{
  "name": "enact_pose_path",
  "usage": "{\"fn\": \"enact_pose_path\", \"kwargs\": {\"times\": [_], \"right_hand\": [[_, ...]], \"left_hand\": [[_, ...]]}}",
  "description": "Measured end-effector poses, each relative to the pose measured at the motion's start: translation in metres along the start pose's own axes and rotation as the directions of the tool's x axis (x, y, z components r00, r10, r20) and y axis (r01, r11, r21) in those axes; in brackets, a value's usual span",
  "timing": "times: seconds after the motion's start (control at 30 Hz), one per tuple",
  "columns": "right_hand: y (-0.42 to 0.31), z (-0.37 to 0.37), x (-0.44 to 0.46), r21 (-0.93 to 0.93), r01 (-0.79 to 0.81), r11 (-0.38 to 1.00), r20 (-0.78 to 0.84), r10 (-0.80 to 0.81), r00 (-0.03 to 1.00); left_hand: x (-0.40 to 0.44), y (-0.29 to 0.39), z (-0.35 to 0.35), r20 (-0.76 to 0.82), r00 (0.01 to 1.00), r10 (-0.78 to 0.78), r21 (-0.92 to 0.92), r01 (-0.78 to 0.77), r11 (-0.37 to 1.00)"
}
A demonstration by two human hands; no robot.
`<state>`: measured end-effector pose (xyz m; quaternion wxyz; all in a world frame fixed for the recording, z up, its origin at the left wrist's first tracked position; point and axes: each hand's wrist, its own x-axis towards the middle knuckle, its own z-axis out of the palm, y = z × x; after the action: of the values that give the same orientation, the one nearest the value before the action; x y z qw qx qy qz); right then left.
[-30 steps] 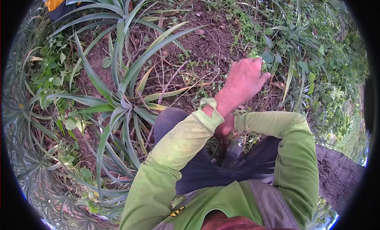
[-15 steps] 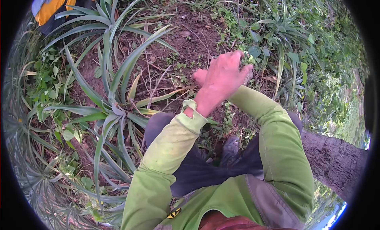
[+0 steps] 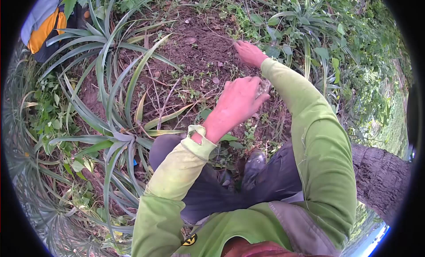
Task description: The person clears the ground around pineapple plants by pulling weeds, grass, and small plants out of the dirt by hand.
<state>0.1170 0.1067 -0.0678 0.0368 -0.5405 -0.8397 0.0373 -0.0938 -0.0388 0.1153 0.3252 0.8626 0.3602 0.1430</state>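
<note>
My left hand (image 3: 237,102) is curled low over the soil in front of my knees, thumb pointing right. A pale, stringy clump of weeds (image 3: 264,87) shows between its thumb and fingers, mostly hidden by the hand. Farther out, my right hand (image 3: 251,54) reaches down to the ground with its fingers drawn together. Its fingertips meet a thin stem at the edge of low green weeds (image 3: 241,33); the exact hold is small and partly hidden. Bare brown soil (image 3: 206,47) lies just left of the right hand.
Long-leaved spiky plants (image 3: 121,135) stand on the left, another spiky plant (image 3: 305,20) at the upper right. A grey-and-orange bag (image 3: 44,31) lies at the upper left. Close to my right elbow is a tree trunk (image 3: 380,177). Dry twigs (image 3: 168,97) lie on the soil.
My hands were crossed, the left over the right; now they are apart. The right hand has moved outward to the ground, and the left has come back and slightly left with its clump.
</note>
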Motion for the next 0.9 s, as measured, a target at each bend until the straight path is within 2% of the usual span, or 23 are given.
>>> {"fn": "enact_pose_path", "kwargs": {"times": [0.03,0.07,0.23,0.3,0.33,0.37,0.43,0.5,0.57,0.63,0.7,0.73,0.8,0.9], "right_hand": [[-0.002,0.006,0.002,-0.029,-0.006,1.000,-0.058,0.004,0.998],[0.000,0.009,0.004,-0.118,0.015,0.993,0.015,-0.013,1.000],[0.001,0.026,0.028,-0.183,-0.041,0.982,0.045,0.050,0.998],[0.003,0.036,0.031,-0.291,-0.038,0.956,0.117,0.075,0.990],[0.007,0.041,0.027,-0.277,0.024,0.961,-0.046,-0.039,0.998],[0.011,0.044,0.025,-0.278,0.018,0.961,-0.047,-0.032,0.998],[0.006,0.033,0.023,-0.172,-0.046,0.984,-0.052,0.038,0.998],[0.000,0.028,0.015,-0.114,-0.073,0.991,-0.066,0.066,0.996],[-0.006,0.029,0.004,-0.072,0.006,0.997,-0.063,-0.010,0.998],[-0.016,0.014,-0.022,-0.091,0.027,0.995,0.006,-0.027,1.000],[-0.026,0.001,-0.054,0.002,-0.081,0.997,0.128,0.080,0.989],[-0.024,0.013,-0.070,0.007,-0.040,0.999,0.089,0.040,0.995],[-0.034,0.034,-0.095,0.105,-0.074,0.992,0.166,0.056,0.985],[-0.089,0.049,-0.136,0.242,-0.007,0.970,0.274,-0.061,0.960]], "left_hand": [[0.000,-0.002,0.004,0.005,1.000,0.009,0.004,-0.009,1.000],[-0.001,-0.004,0.007,0.004,1.000,0.014,0.006,-0.014,1.000],[0.004,-0.005,0.014,-0.009,0.999,0.033,0.019,-0.033,0.999],[0.001,-0.005,0.016,0.017,1.000,0.017,0.034,-0.018,0.999],[0.000,-0.005,0.015,0.024,1.000,0.001,0.037,-0.002,0.999],[0.001,-0.005,0.015,0.028,1.000,-0.013,0.039,0.012,0.999],[0.001,-0.010,0.015,0.017,1.000,0.002,0.027,-0.003,1.000],[0.004,-0.016,0.013,0.044,0.997,-0.057,0.078,0.054,0.996],[0.006,-0.027,0.014,0.014,1.000,-0.023,0.044,0.023,0.999],[0.009,-0.030,0.004,-0.053,0.998,-0.028,0.051,0.030,0.998],[0.013,-0.037,-0.001,-0.088,0.996,-0.012,0.024,0.014,1.000],[0.015,-0.040,-0.003,-0.107,0.994,-0.026,-0.005,0.026,1.000],[0.017,-0.049,-0.005,-0.133,0.990,-0.052,-0.023,0.049,0.999],[0.018,-0.053,-0.014,-0.134,0.985,-0.108,-0.073,0.099,0.992]]}}
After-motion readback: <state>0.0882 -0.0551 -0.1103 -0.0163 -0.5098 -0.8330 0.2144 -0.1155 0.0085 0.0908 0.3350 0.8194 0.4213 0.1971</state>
